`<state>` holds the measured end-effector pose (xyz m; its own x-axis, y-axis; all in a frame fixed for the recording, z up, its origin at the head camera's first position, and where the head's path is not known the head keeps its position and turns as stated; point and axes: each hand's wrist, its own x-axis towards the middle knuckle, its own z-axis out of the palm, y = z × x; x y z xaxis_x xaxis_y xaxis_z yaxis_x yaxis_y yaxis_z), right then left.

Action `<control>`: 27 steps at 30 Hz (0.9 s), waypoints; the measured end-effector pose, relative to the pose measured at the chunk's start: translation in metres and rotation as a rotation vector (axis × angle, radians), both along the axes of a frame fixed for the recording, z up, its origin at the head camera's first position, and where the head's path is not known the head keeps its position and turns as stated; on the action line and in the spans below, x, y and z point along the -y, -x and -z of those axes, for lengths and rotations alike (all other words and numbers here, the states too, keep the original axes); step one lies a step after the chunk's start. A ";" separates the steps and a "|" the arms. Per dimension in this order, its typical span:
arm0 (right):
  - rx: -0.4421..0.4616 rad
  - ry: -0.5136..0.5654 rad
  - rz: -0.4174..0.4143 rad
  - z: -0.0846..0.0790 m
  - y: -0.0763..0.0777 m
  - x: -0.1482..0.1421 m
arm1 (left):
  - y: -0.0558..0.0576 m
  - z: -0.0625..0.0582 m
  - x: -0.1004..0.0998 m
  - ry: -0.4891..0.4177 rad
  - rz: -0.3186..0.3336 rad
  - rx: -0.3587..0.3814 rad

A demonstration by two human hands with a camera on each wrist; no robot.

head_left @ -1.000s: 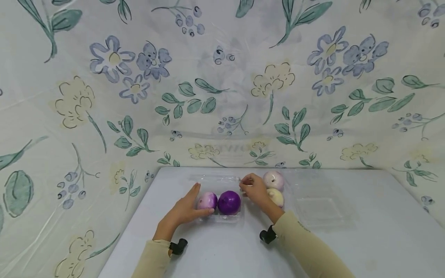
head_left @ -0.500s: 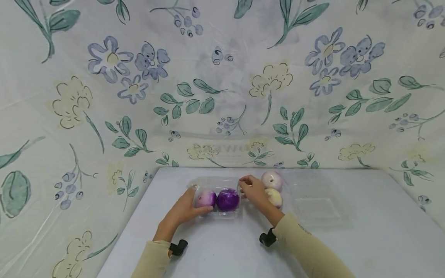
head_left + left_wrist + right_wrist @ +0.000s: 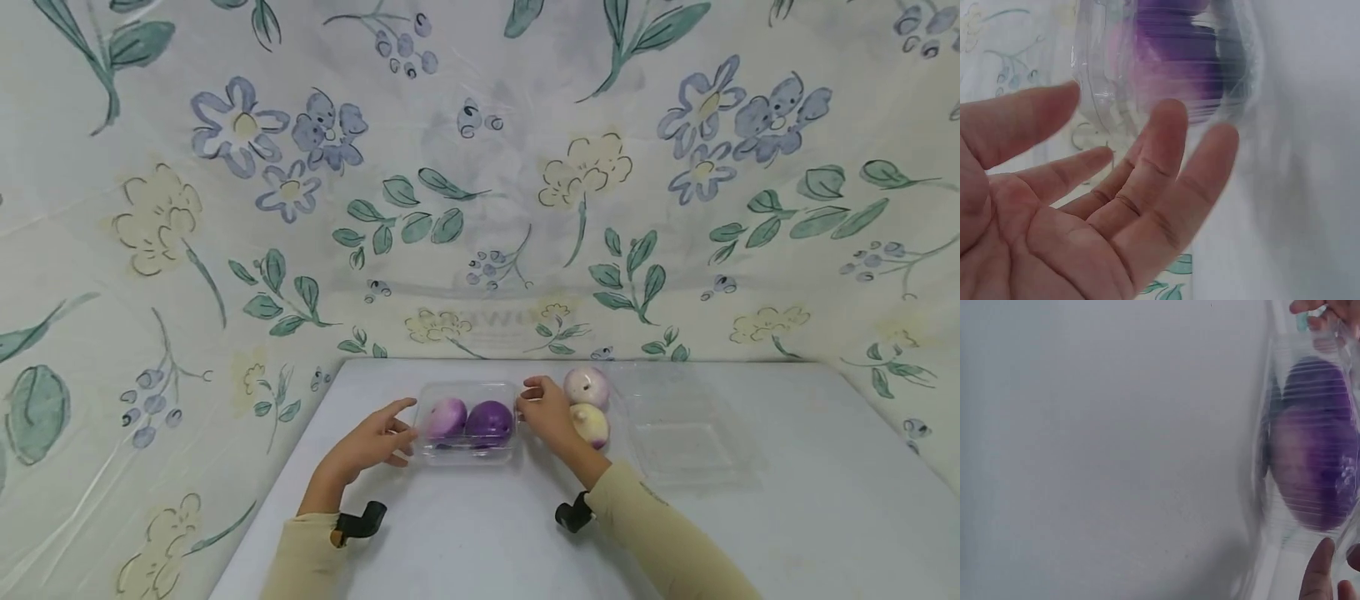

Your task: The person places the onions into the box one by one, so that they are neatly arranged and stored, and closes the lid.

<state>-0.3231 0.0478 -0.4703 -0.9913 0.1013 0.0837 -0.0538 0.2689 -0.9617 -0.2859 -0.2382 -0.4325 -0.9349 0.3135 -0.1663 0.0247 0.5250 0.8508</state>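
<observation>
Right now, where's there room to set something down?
Bare white table lies between the beige sleeves and right of the rightmost clear plastic container. Crowded: around the clear plastic box of round purple onions, flanked by left hand, right hand and round pale onions.

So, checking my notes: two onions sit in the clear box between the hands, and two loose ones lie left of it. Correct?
Wrong side: the head view shows the loose onions lying right of the clear box. The boxed onions are as stated.

Four onions [image 3: 446, 417] [image 3: 489, 422] [image 3: 587, 388] [image 3: 590, 426]; two clear plastic containers [image 3: 465, 457] [image 3: 684, 454]; two hands [image 3: 372, 437] [image 3: 546, 414]; two black wrist cameras [image 3: 363, 522] [image 3: 574, 512]; one table [image 3: 480, 542]
</observation>
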 end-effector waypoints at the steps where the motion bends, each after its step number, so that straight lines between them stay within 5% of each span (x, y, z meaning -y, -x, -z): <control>1: 0.013 0.000 0.005 0.000 -0.001 -0.001 | 0.001 0.000 -0.001 -0.022 0.005 0.013; 9: 0.147 -0.008 -0.080 -0.002 -0.027 -0.009 | -0.002 0.002 -0.011 -0.048 -0.059 0.083; 15: 0.277 0.117 -0.228 -0.003 -0.045 -0.014 | -0.005 0.011 -0.020 -0.140 -0.137 0.104; 21: 0.283 0.282 -0.260 0.005 -0.054 -0.014 | -0.009 0.019 -0.026 -0.200 -0.134 0.116; 27: 0.249 0.324 -0.232 0.007 -0.050 -0.015 | -0.004 0.016 -0.031 -0.196 -0.137 0.086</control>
<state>-0.2729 0.0626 -0.4775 -0.9769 -0.1437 -0.1585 0.1657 -0.0391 -0.9854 -0.2816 -0.2075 -0.4482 -0.9559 0.2187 -0.1959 -0.1125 0.3434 0.9324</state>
